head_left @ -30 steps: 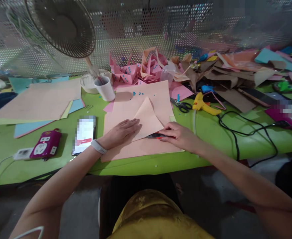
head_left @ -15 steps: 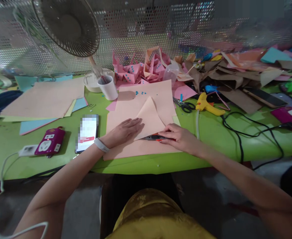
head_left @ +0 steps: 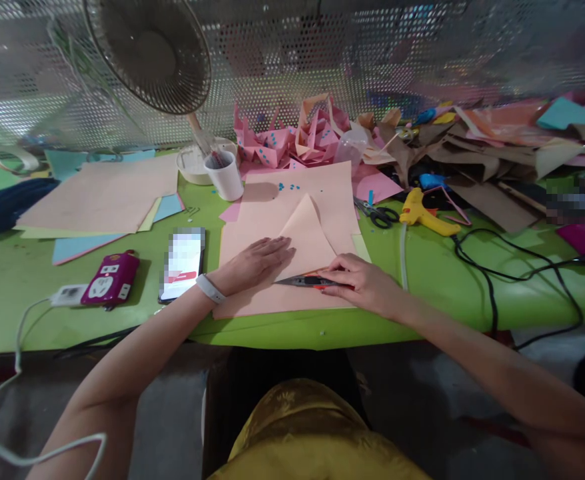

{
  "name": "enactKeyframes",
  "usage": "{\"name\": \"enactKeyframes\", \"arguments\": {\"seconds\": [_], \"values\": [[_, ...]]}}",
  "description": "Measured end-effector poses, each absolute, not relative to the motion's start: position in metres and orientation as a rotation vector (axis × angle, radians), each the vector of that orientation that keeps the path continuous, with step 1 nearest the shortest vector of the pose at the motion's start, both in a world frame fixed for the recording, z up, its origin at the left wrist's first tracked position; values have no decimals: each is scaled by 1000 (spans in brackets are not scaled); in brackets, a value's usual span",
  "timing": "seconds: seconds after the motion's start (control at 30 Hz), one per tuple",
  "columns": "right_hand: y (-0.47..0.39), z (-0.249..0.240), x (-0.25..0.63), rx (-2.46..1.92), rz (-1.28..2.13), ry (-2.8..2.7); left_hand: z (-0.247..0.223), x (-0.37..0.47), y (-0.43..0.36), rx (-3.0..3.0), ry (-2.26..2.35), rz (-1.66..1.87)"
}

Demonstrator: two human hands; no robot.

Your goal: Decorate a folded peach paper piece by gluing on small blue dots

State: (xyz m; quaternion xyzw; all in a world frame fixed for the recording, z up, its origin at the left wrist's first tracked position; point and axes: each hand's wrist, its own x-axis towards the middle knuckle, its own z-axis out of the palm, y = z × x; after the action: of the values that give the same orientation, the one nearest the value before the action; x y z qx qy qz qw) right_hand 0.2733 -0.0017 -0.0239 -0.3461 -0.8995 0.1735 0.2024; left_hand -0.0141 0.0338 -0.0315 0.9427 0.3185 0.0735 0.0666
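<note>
My left hand point(head_left: 260, 263) lies flat on a folded piece of peach paper point(head_left: 305, 233), fingers stretched toward its middle. In my right hand point(head_left: 355, 280) is a black and orange cutter point(head_left: 305, 281), its tip pointing left along the lower edge of the folded piece. Beneath both hands are larger peach sheets point(head_left: 272, 300). Small blue dots point(head_left: 281, 187) sit on the upper part of the sheets.
Left of the sheets are a phone point(head_left: 183, 263), a purple power strip point(head_left: 111, 279) and stacked paper point(head_left: 102, 193). A white cup point(head_left: 224, 177) and fan point(head_left: 152, 57) stand behind. Scissors point(head_left: 382, 216), a yellow glue gun point(head_left: 427, 215) with cables and paper scraps point(head_left: 472, 153) lie right.
The cutter has slid slightly left along the fold's lower edge, and more of it shows. My left hand stays pressed on the paper. The whole view has shifted a little.
</note>
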Motion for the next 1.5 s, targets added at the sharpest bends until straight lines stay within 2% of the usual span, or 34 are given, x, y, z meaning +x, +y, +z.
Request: {"name": "enactKeyframes", "arguments": {"seconds": [0.87,1.27,1.5], "values": [[-11,-18,235,-910,403,-2595,-33,-13,36,2828,941,195],[-9,-22,220,-766,427,-2639,-34,-14,37,2869,915,119],[-22,-9,227,-616,475,-2646,-29,-18,37,2787,927,104]]}}
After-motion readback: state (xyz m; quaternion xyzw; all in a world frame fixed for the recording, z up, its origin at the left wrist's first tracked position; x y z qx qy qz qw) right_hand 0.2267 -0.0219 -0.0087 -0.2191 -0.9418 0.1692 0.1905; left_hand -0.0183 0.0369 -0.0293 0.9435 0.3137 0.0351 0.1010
